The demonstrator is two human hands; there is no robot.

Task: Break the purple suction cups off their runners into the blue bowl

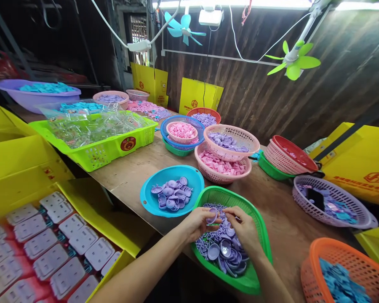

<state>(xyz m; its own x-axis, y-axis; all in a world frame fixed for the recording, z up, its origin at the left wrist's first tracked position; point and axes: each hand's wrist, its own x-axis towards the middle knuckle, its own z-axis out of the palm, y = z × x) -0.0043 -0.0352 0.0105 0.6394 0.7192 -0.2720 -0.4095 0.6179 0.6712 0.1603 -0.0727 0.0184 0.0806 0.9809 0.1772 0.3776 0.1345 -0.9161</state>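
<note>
My left hand [198,225] pinches a small round purple plastic cup piece [212,215] between thumb and fingers. Close by on its right, my right hand [244,229] has thumb and fingertips pressed together; whatever sits in that pinch is too small to name. Both hands are over a green basket [262,235]. Inside it lie a heap of thin curly purple plastic parts [205,244] and a pile of purple cup pieces [230,254]. Just beyond my left hand, a blue bowl [150,185] contains purple pieces [173,191], several of them rounded like little pots.
Stacked pink baskets [251,141] with purple and pink parts stand behind the green basket. An orange basket [312,261] is at right front, a lilac basket [366,210] with a dark phone-like object beyond it. A lime crate [113,147] and an open yellow carton [139,227] stand left.
</note>
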